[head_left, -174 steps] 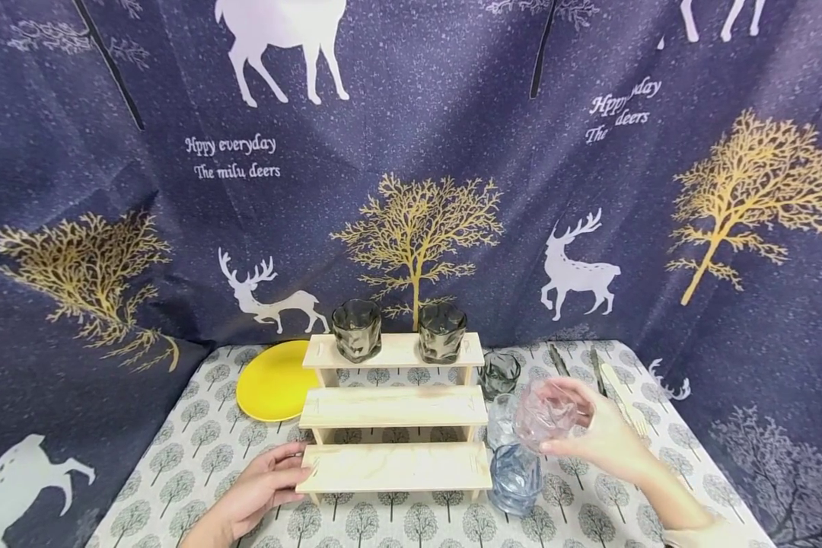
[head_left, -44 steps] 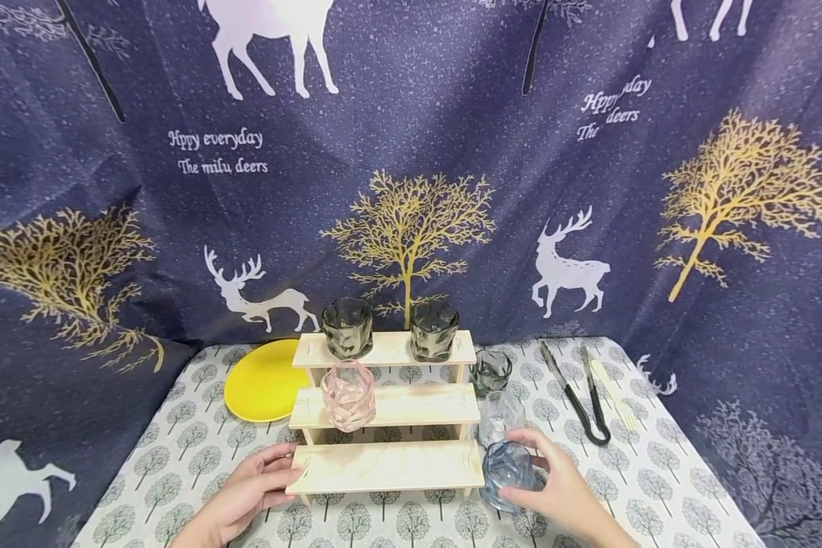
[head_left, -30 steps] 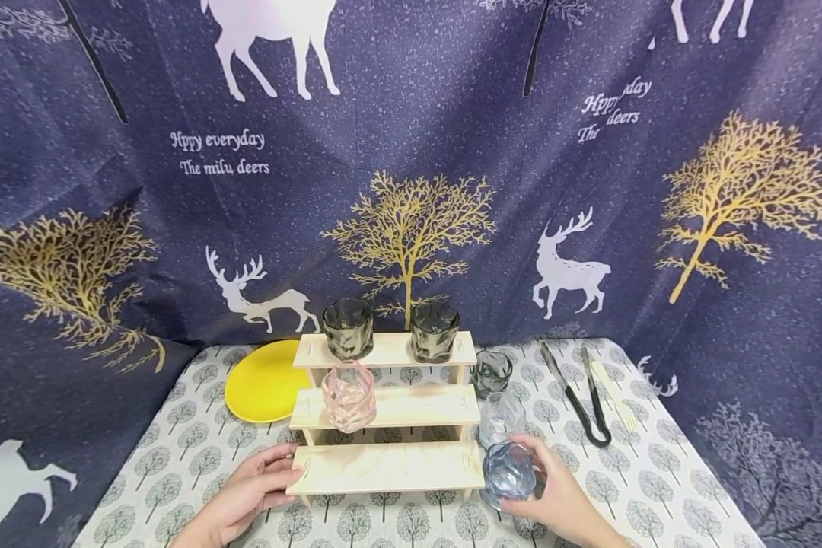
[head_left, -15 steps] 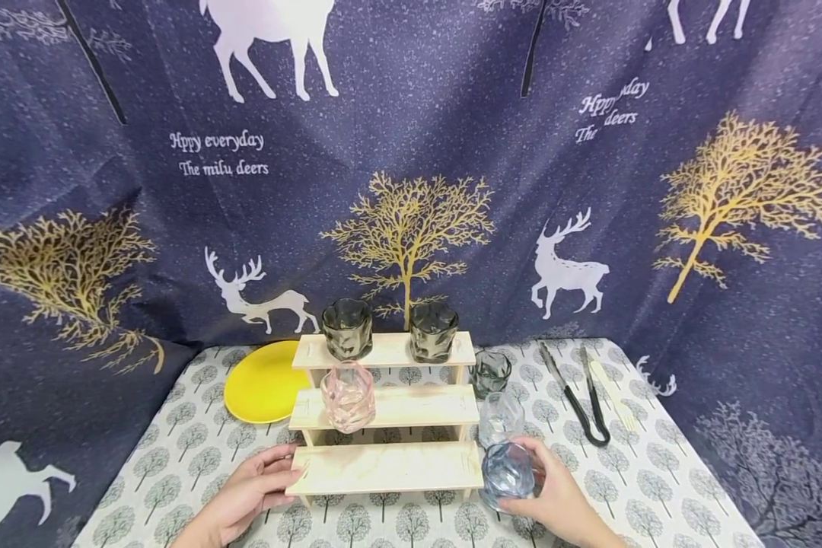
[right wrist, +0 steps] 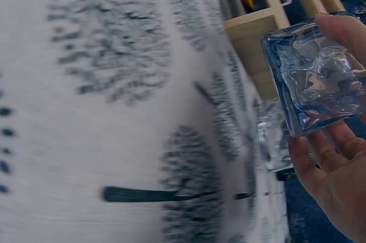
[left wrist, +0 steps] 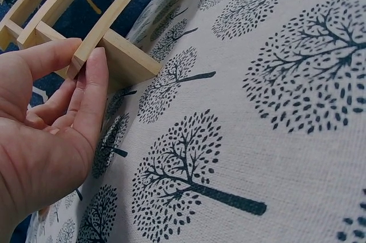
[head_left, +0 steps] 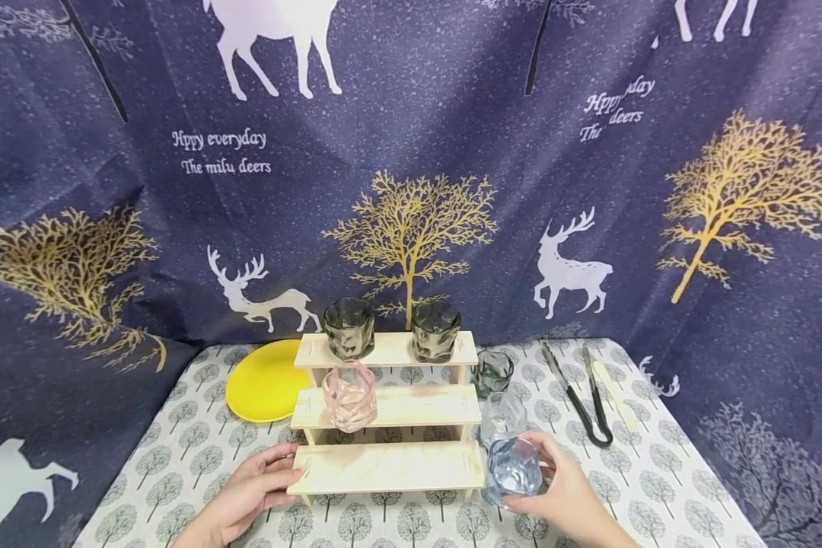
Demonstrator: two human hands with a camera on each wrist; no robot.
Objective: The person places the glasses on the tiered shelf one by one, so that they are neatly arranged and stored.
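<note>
A three-tier wooden shelf stand [head_left: 383, 466] stands mid-table. My left hand [head_left: 256, 487] pinches the left end of its lowest board between thumb and fingers, as the left wrist view shows. At the stand's right side my right hand [head_left: 563, 491] grips a blue-tinted glass [head_left: 512, 466], thumb on one side and fingers on the other. In the right wrist view the same blue glass [right wrist: 314, 74] is held off the patterned cloth. A pink glass [head_left: 351, 399] sits on the left of the middle tier. Two smoky grey glasses, one left [head_left: 349, 331] and one right [head_left: 435, 333], stand on the top tier.
Behind the blue glass are a clear glass [head_left: 503, 415] and a dark grey glass [head_left: 493, 373], close to the stand's right side. Black-handled tongs [head_left: 589, 415] and a pale fork [head_left: 619, 403] lie farther right. A yellow plate [head_left: 263, 384] lies back left.
The pink glass has gone from my right hand to the middle tier. My right hand has since taken hold of the blue glass and raised it slightly. My left hand stays on the stand.
</note>
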